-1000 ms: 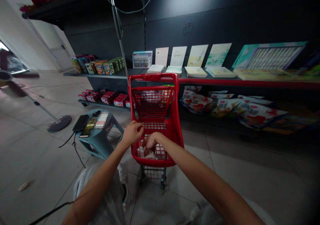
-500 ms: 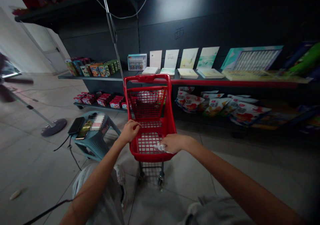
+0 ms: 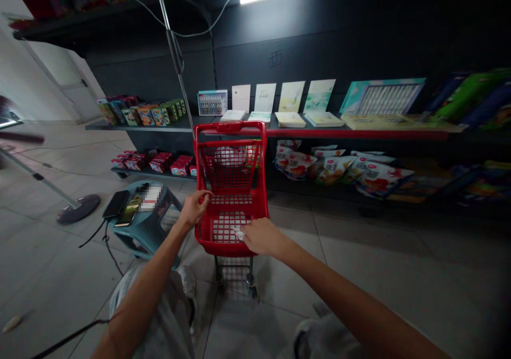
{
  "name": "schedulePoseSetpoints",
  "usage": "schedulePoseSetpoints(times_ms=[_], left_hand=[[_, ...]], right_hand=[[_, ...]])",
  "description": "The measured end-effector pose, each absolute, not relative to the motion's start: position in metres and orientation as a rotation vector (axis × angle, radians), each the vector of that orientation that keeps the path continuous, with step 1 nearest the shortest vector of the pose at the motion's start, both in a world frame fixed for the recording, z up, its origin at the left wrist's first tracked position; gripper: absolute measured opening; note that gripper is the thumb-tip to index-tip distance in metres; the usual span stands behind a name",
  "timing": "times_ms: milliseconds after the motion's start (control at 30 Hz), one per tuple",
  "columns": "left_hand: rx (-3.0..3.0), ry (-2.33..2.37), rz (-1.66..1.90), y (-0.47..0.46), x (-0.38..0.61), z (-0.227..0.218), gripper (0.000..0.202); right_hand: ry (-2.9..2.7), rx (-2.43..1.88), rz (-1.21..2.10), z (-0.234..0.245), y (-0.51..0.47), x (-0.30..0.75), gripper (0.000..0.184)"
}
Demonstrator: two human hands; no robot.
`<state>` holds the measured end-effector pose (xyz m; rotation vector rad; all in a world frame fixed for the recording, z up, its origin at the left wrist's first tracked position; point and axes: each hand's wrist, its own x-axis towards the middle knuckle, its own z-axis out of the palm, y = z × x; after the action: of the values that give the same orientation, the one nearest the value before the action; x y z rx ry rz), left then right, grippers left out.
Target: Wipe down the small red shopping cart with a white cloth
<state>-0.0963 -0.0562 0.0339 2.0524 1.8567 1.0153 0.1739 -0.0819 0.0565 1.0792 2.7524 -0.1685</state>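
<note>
A small red plastic shopping cart stands on the tiled floor in front of me. My left hand grips its left rim with fingers curled over the edge. My right hand rests on the near right rim, closed on a white cloth that peeks out from under the fingers. The cart's mesh bottom shows through and nothing else lies in the basket.
A grey-blue plastic stool with phones on it stands left of the cart, cables trailing over the floor. A fan stand base sits further left. Dark shelves behind hold books, boxes and snack bags.
My right hand has come up out of the basket's bottom with the white cloth and moved to the near right rim. The cart sits a little further away; the left hand stays on the rim.
</note>
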Motion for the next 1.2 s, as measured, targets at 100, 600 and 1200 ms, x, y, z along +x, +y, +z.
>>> schedulePoseSetpoints(times_ms=[100,600,1200], left_hand=[[2.067,1.967,1.118,-0.074,-0.079,0.041,0.030],[2.671,1.494,0.418,-0.163,0.012,-0.003,0.026],[2.980,1.272,0.956,-0.162,-0.011,-0.017,0.019]], right_hand=[[2.813,1.164,-0.095,0.045,-0.088,0.174,0.037],[2.922,1.102,-0.092,0.036,-0.104,0.195,0.030],[3.026,1.031,-0.171,0.049,-0.089,0.220,0.027]])
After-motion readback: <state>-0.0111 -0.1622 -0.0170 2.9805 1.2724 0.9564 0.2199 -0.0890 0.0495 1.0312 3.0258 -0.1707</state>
